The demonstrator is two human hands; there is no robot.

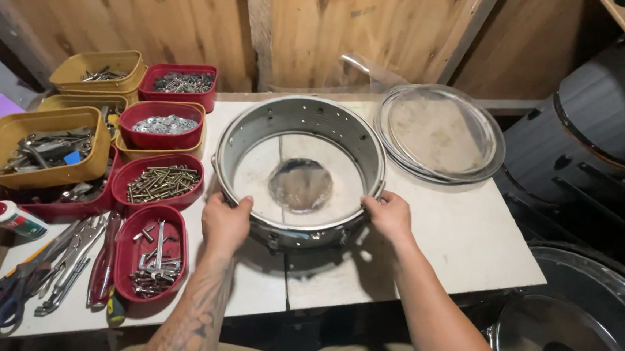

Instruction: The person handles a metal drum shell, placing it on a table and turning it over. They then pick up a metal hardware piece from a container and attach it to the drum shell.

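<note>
Left hand and right hand clasp the shell rim mid-frame, apparently steadying it; drumhead upper right.

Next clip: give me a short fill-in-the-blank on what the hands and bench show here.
1. Both hands, the left hand and the right hand, grip the near rim of a round ____ drum shell.
2. The red tray left of the shell holds long ____.
3. The drumhead lies to the shell's ____.

Missing words: metal; screws; right
</note>
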